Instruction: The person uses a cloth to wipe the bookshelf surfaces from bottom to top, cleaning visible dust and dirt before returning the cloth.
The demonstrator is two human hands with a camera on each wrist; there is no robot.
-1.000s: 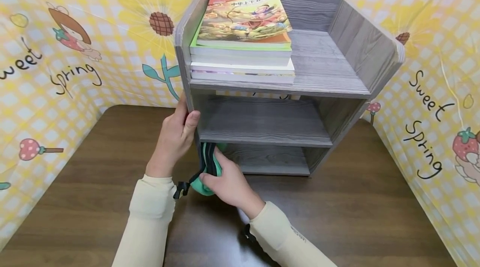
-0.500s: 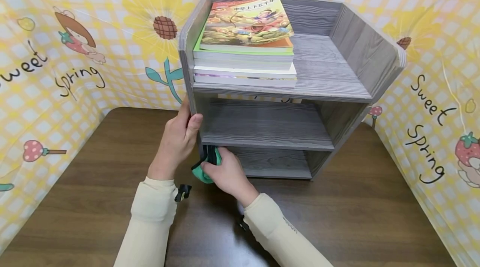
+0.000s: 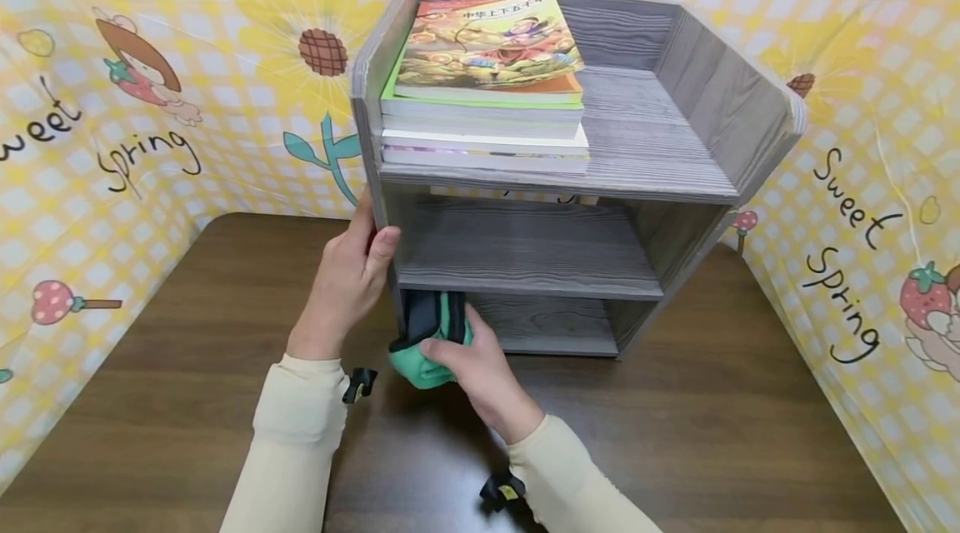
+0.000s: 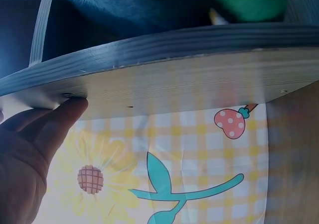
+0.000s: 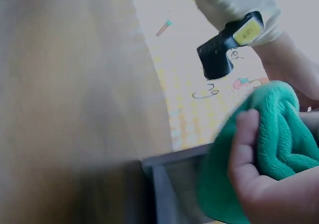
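A grey wood-grain bookshelf stands on the table. My left hand holds its left side panel, thumb at the front edge and fingers along the outer face. In the left wrist view, those fingers rest against the panel. My right hand grips a bunched green plush cloth with dark stripes and edging, at the left front corner of the lowest compartment. The right wrist view shows the thumb pressed into folds of the cloth. The cloth's far part is hidden under the middle shelf board.
Several stacked books lie at the left on the bookshelf's top. The brown table extends to both sides and in front. A yellow checked fabric printed with flowers and strawberries hangs behind and at the sides.
My right hand first pushed the cloth slightly inward, then drew back toward the front and right, so more of the cloth now shows. The left hand kept its hold on the side panel.
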